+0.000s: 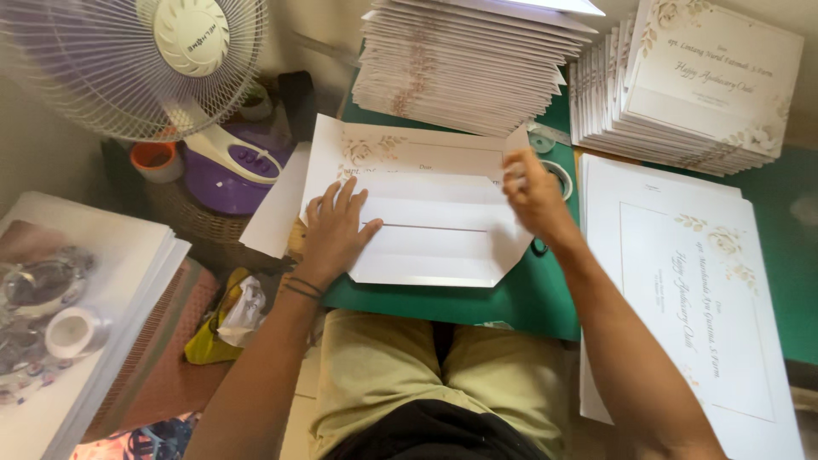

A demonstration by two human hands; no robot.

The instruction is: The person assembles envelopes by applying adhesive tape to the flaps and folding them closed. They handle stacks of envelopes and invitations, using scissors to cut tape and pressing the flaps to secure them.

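A white paper envelope blank (426, 230) with folded flaps lies on a green mat (511, 298) in front of me. My left hand (334, 228) presses flat on its left side, fingers spread. Pinching the upper right flap of the sheet, my right hand (535, 198) sits near a roll of clear tape (558, 175). A floral pattern shows on the sheet's upper part.
Stacks of finished floral envelopes (464, 64) and another stack (699, 77) stand at the back. Flat printed sheets (690, 290) lie to the right. A white fan (162, 60) on a purple base stands at the left, above a paper pile (77, 315) with a tape roll.
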